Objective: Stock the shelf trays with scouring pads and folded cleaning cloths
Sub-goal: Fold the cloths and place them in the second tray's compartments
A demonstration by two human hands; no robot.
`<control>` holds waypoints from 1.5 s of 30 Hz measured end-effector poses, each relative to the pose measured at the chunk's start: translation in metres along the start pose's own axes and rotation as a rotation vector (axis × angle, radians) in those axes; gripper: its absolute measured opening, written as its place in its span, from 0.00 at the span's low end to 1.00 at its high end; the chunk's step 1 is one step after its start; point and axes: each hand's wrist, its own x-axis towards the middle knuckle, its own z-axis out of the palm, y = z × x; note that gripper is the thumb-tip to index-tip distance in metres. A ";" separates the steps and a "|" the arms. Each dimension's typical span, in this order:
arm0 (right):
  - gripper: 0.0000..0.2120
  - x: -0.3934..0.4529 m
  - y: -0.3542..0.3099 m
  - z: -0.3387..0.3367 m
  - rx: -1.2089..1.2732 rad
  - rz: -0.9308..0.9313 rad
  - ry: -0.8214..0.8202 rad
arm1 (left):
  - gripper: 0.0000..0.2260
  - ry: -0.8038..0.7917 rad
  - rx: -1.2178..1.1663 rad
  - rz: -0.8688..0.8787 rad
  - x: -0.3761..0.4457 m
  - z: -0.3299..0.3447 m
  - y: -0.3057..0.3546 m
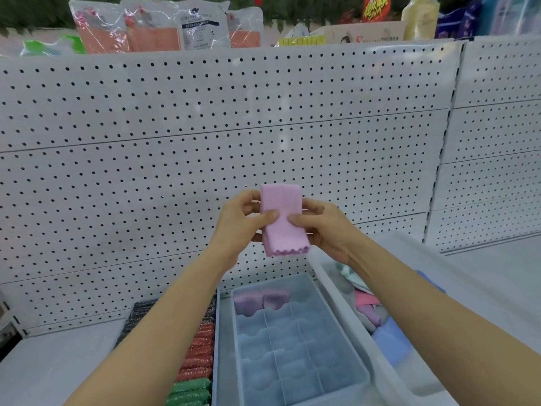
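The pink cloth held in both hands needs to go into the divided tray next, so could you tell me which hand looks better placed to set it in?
Probably the left hand. Both hands pinch the pink cloth, but the divided tray lies between the forearms, while the right hand is above the bin of loose cloths.

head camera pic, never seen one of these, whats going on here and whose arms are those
There is no machine: a person wears a camera on the head, looking forward and down at their own arms. The left hand and right hand together pinch a folded pink cloth in front of a white pegboard wall. Below, on the shelf, sit a divided tray with two purple cloths at its back, rows of scouring pads to its left, and a bin of loose cloths to its right.
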 end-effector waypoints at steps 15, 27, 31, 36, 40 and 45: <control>0.14 0.010 0.007 -0.005 -0.150 0.008 -0.023 | 0.15 -0.152 -0.006 0.103 0.007 -0.015 -0.023; 0.13 0.014 0.030 0.003 -0.826 -0.025 -0.095 | 0.19 -0.143 0.684 0.179 0.015 -0.010 -0.080; 0.07 0.037 0.060 -0.005 -1.229 -0.003 -0.135 | 0.17 -0.208 0.708 0.132 0.024 0.002 -0.119; 0.04 0.059 0.111 -0.032 -1.399 0.027 -0.124 | 0.16 -0.370 0.740 -0.081 0.037 0.001 -0.183; 0.06 0.077 0.137 -0.039 -1.451 0.079 -0.128 | 0.19 -0.314 1.005 -0.076 0.044 0.010 -0.225; 0.08 0.097 0.161 -0.037 -1.659 0.118 -0.286 | 0.29 -0.345 1.020 -0.131 0.043 0.025 -0.257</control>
